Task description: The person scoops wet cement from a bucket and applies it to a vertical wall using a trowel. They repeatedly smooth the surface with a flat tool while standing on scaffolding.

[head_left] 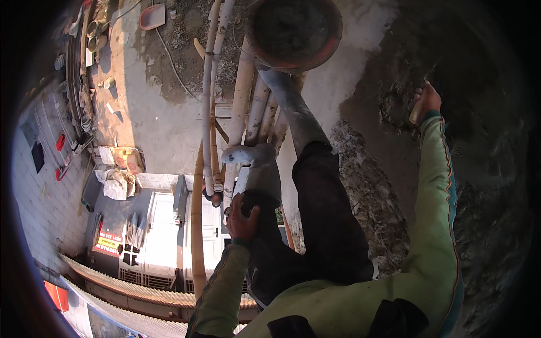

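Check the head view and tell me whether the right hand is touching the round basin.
Apart. The head view shows the right hand well to the right of the round basin, with a wide gap plainly between them.

The left arm bends a little, and the left hand rests on the left leg, its thumb away from the fingers. The right arm reaches out long to the far right, and the right hand has its fingers curled in.

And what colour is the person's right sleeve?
The right sleeve is yellowish green with teal and orange trim; head view.
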`<state>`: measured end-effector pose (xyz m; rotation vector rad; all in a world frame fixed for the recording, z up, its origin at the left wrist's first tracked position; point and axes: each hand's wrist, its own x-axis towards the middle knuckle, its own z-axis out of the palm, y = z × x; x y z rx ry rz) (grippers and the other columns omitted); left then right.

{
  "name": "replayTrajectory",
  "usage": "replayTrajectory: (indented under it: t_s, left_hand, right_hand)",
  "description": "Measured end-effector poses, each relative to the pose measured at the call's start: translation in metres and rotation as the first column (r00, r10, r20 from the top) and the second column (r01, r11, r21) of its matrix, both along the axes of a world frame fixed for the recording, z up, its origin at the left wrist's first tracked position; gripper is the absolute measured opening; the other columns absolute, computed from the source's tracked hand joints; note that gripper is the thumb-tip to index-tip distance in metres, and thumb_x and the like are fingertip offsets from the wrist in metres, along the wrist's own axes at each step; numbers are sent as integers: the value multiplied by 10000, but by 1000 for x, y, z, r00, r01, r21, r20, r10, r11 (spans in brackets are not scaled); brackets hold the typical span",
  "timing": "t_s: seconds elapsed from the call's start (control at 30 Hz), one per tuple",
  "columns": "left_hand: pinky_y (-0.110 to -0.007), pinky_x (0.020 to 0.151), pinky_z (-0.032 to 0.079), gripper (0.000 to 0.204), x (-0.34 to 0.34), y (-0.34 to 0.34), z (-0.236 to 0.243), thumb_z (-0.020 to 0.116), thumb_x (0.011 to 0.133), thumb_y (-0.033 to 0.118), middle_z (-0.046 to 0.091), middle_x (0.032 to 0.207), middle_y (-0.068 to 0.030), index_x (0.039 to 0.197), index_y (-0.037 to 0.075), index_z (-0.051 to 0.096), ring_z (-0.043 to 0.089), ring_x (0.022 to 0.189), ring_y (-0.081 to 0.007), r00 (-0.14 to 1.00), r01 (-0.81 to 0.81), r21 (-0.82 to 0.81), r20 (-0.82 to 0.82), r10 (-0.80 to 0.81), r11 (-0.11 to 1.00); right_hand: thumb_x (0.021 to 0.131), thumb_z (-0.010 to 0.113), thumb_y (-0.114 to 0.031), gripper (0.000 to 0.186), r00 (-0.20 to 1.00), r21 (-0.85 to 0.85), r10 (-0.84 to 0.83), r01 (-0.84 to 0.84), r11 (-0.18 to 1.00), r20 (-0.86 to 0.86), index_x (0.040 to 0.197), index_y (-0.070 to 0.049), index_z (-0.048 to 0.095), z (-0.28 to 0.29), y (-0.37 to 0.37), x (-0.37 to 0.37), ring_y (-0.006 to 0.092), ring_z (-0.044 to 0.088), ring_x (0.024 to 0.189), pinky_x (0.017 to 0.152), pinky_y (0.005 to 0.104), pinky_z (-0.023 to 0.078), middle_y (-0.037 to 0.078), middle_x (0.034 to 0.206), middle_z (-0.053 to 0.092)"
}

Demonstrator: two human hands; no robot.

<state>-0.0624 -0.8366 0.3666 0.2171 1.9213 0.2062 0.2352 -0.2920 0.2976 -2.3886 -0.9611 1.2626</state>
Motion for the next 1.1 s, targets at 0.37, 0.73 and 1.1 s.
replayTrajectory:
  t_s: [0.37,0.73,1.1]
  left_hand:
    - [-437,1015,431,623,13,-15,0,723,782,313,524,1360,-166,1317,81,501,510,1251,-345,1000,13,-6,-3,-13,1000]
    - [-443,1000,438,629,13,-14,5,718,787,339,536,1334,-189,1306,54,504,509,1247,-360,999,14,7,-29,-14,1000]
    - [-448,916,485,599,15,-2,12,729,780,284,624,1198,-180,1304,67,536,608,1094,-334,998,-20,-7,-57,20,1000]
  right_hand:
    - [932,467,-512,551,52,-406,850,-862,304,524,1321,-129,536,-74,-30,-152,434,567,1124,978,498,434,229,1194,618]
    - [888,469,-596,622,-48,-105,875,-994,4,482,1314,-154,565,-285,-82,-139,370,527,1231,1036,458,424,158,1305,578]
    - [890,566,-526,484,21,93,769,-994,-50,639,1126,-111,638,-116,-122,-163,261,657,930,868,376,510,117,1001,671]
